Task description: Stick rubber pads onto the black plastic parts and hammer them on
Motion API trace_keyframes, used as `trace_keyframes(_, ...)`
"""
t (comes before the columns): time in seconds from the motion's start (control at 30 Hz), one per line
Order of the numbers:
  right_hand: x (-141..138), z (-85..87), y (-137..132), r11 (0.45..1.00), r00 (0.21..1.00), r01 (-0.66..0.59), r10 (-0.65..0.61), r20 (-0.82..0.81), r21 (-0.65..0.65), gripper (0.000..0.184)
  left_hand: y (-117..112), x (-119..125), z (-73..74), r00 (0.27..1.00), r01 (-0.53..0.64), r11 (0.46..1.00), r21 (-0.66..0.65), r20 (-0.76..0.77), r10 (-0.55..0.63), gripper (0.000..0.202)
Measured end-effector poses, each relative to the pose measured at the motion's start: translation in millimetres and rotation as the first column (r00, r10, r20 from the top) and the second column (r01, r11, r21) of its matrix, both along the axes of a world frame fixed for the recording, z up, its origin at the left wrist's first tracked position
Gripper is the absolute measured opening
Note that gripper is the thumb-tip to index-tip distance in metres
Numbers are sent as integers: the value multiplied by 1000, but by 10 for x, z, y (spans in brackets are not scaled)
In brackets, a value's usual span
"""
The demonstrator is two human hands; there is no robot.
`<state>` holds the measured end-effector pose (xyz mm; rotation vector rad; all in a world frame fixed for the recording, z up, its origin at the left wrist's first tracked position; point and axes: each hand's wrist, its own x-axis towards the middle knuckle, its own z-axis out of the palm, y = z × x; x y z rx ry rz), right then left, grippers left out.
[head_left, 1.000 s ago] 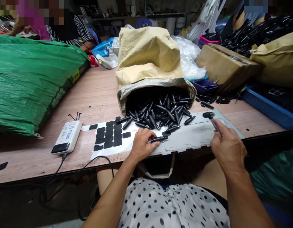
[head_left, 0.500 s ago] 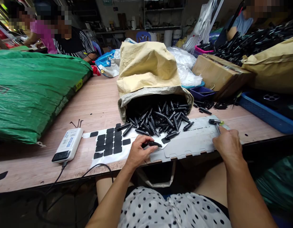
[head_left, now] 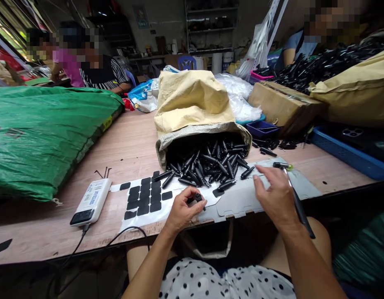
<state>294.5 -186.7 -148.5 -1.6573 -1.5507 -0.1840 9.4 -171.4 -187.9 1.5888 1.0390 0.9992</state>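
Workbench [head_left: 135, 137] with a wood-grain top, described from left to right. A green sack [head_left: 51, 137] fills the far left; behind it sit two people, the nearer in a striped top [head_left: 100, 75]. In front of the sack lies a white power bank [head_left: 90, 201], a black cable [head_left: 132, 227] leading from its near end. Next comes a white sheet [head_left: 166, 207] bearing black squares [head_left: 145, 195] set in rows, with a few apart at the sides. The left hand [head_left: 183, 209], over the bench's near edge, pinches a black part [head_left: 198, 197] between thumb and fingers, one round end turned toward the viewer. Behind it a paper sack [head_left: 192, 99] lies with its mouth forward, a heap of similar parts [head_left: 207, 166] spilling out. A grey board [head_left: 238, 203] extends rightward along the edge. Above it the right hand [head_left: 274, 193] has thumb and forefinger spread with nothing between them; the lower fingers are partly hidden. Just beside that hand is a hammer [head_left: 299, 203], its head over the board and its handle reaching past the bench edge. Farther back stands a cardboard box [head_left: 269, 106], and at far right a blue tray [head_left: 350, 155]
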Motion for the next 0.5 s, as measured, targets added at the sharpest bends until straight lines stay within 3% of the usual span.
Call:
trace_keyframes(0.1,-369,117,-67,962,956,-268,260,-133,-47,29,6,-12,0,996,-10,999,34,-83,13,22)
trace_keyframes(0.2,-652,157,-145,886,874,-447,403,-271,-121,28,4,-10,25,990,-18,996,85,-140,30,20)
trace_keyframes(0.37,-884,118,-212,760,753,-619,502,-425,-198,30,-11,20,95,981,8,992,123,-196,17,18)
trace_keyframes(0.5,-954,75,-205,723,728,-648,497,-471,-239,26,-18,51,127,967,22,983,181,-252,24,12)
